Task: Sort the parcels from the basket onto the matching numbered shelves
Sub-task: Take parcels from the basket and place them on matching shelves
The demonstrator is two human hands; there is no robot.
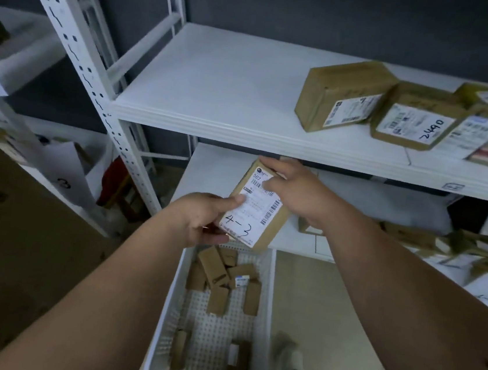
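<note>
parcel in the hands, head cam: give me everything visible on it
The parcel is a small brown cardboard box with a white shipping label covering its upper face: barcodes, printed "502", handwritten "4-3". It is tilted, held in the air above the white basket, in front of the lower shelf. The left hand grips its near end, thumb on the label; the right hand holds its far end.

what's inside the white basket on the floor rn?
The white basket holds small brown parcels: a loose pile at its far end, two more near the front. The left forearm covers its left rim, and the held parcel hides the far edge.
</note>
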